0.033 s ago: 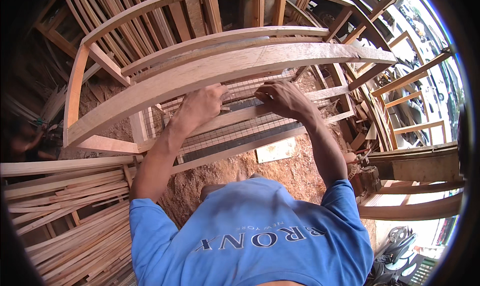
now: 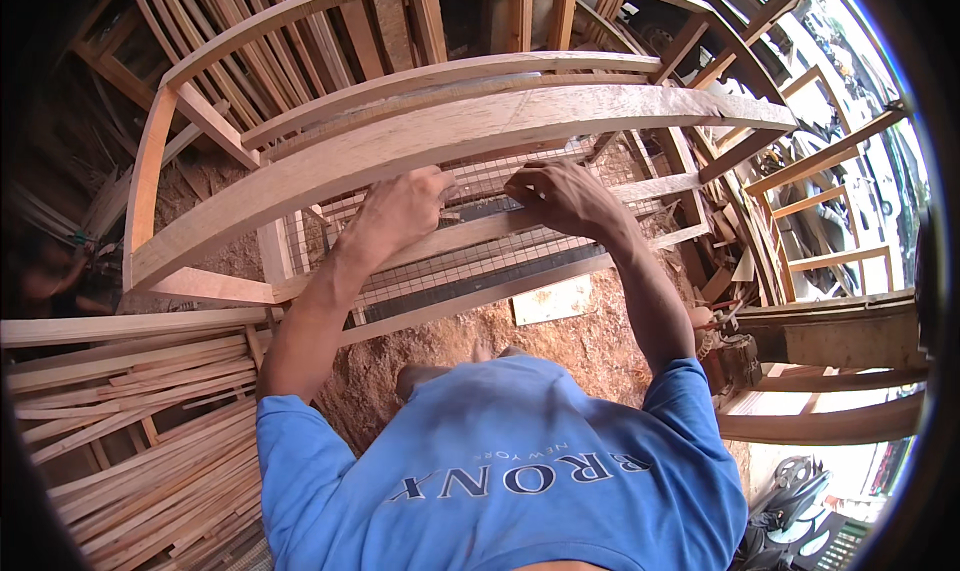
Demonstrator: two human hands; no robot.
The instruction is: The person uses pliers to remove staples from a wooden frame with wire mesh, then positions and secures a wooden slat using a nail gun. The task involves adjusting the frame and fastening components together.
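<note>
Some wire mesh lies beneath both hands, perhaps touching.

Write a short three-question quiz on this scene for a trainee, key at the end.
1. Multiple choice: what lies on the sawdust just in front of the person?
A) a hammer
B) a pale board
C) a bucket
2. True or false: the left hand and the right hand are apart, with a gap between them in which mesh shows.
3. Short answer: on which side of the person is the pile of thin wood strips beside the shirt?

Key: 1. B; 2. True; 3. The left.
</note>
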